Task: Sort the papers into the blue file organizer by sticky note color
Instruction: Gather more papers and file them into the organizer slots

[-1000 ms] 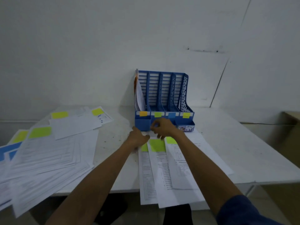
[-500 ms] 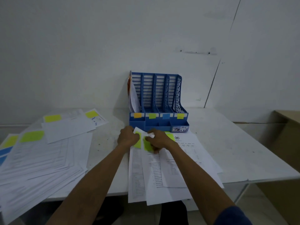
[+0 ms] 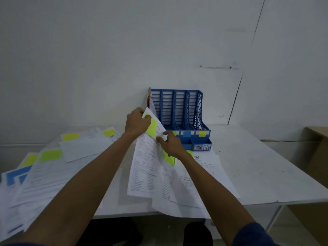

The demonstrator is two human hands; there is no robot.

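The blue file organizer (image 3: 179, 110) stands against the wall with colour labels on its front; papers with orange notes lean in its leftmost slot. My left hand (image 3: 136, 122) pinches the top corner of a sheet with a green sticky note (image 3: 152, 128) and lifts it off the table. My right hand (image 3: 171, 145) grips the right edge of the same raised papers (image 3: 145, 167). A second green-noted sheet (image 3: 168, 158) lies just under my right hand, partly hidden.
Several loose sheets with yellow, green and blue notes (image 3: 51, 155) spread over the left of the white table (image 3: 257, 174). More papers (image 3: 204, 167) lie flat in front of the organizer. A brown box (image 3: 316, 153) stands at the right.
Both hands have risen from the table, lifting the green-noted sheets up toward the organizer. The camera view has tilted upward a little.
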